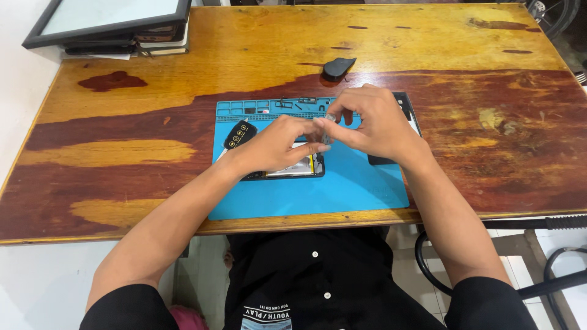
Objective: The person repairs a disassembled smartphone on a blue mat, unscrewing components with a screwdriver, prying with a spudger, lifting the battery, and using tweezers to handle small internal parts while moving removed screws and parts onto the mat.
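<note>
Right now both hands meet above the blue repair mat (342,189) on the wooden worktop (122,116). The left hand (278,143) and right hand (373,122) pinch a small greyish part (327,125) between them, fingers pressed together on it; what the part is cannot be made out. Beneath the left hand lies an opened phone (296,168). A dark oval tool (239,134) rests on the mat's left edge, and a black pick-shaped piece (337,68) sits further back. Framed boards (110,24) are stacked at the far left corner.
</note>
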Demonstrator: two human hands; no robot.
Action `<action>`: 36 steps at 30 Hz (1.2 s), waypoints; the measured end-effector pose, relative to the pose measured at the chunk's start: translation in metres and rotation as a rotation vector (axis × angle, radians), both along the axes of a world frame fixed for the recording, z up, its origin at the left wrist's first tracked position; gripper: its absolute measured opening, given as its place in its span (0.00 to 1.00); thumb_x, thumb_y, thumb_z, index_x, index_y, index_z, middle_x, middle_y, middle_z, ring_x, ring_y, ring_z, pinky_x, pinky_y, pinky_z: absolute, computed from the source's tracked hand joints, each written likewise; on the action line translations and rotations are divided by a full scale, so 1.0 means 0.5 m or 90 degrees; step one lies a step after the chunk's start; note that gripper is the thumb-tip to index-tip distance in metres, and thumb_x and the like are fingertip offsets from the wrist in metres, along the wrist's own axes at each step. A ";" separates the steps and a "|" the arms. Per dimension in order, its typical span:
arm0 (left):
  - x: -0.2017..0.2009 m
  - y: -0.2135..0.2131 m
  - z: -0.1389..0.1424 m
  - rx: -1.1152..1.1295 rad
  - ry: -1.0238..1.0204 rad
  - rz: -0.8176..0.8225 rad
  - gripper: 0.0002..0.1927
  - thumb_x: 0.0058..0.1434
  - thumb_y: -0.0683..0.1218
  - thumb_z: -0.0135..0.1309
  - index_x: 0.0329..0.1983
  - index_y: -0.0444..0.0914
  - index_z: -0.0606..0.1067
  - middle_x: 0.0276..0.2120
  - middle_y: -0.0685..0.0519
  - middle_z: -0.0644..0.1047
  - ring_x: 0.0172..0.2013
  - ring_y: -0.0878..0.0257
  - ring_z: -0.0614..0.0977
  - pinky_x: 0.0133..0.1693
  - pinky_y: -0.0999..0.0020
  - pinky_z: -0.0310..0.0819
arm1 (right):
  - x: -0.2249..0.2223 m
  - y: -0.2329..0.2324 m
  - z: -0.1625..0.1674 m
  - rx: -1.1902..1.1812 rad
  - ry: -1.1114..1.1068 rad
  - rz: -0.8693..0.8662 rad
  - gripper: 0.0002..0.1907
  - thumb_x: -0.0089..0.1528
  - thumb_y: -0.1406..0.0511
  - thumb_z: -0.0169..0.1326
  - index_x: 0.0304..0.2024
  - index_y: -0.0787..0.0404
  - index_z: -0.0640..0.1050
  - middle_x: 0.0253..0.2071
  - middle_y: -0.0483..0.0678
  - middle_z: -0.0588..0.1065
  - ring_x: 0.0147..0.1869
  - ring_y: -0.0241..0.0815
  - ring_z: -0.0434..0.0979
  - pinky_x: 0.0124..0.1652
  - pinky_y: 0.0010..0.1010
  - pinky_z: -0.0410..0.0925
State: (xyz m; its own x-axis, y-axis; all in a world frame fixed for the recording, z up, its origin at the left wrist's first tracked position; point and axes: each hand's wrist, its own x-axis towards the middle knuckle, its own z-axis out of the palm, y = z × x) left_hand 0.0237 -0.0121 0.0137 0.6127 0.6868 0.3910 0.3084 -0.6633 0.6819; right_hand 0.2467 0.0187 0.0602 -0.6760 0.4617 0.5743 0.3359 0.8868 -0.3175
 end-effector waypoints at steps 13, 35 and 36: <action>-0.010 -0.002 0.005 0.020 -0.055 0.011 0.19 0.62 0.54 0.65 0.40 0.33 0.78 0.34 0.49 0.82 0.37 0.59 0.86 0.42 0.65 0.79 | 0.004 0.002 -0.004 -0.004 0.007 0.012 0.09 0.60 0.64 0.64 0.31 0.63 0.80 0.30 0.48 0.80 0.33 0.45 0.80 0.33 0.33 0.69; -0.012 -0.015 0.012 -0.187 0.021 -0.022 0.22 0.57 0.59 0.65 0.40 0.36 0.81 0.32 0.50 0.82 0.34 0.66 0.82 0.38 0.69 0.76 | -0.003 -0.007 -0.003 -0.080 0.004 0.020 0.09 0.60 0.64 0.64 0.29 0.62 0.80 0.25 0.46 0.79 0.29 0.41 0.79 0.32 0.32 0.69; -0.012 -0.015 0.010 -0.225 0.050 0.001 0.22 0.56 0.59 0.65 0.39 0.36 0.82 0.30 0.50 0.82 0.32 0.66 0.81 0.37 0.68 0.76 | -0.003 -0.007 -0.003 -0.090 -0.001 0.015 0.09 0.59 0.64 0.64 0.28 0.62 0.80 0.23 0.45 0.79 0.28 0.41 0.79 0.32 0.32 0.68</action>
State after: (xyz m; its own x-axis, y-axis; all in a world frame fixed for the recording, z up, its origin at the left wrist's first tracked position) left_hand 0.0177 -0.0198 0.0189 0.6301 0.7722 0.0813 0.3696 -0.3904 0.8432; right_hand 0.2450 0.0150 0.0588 -0.6883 0.5218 0.5039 0.3154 0.8408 -0.4399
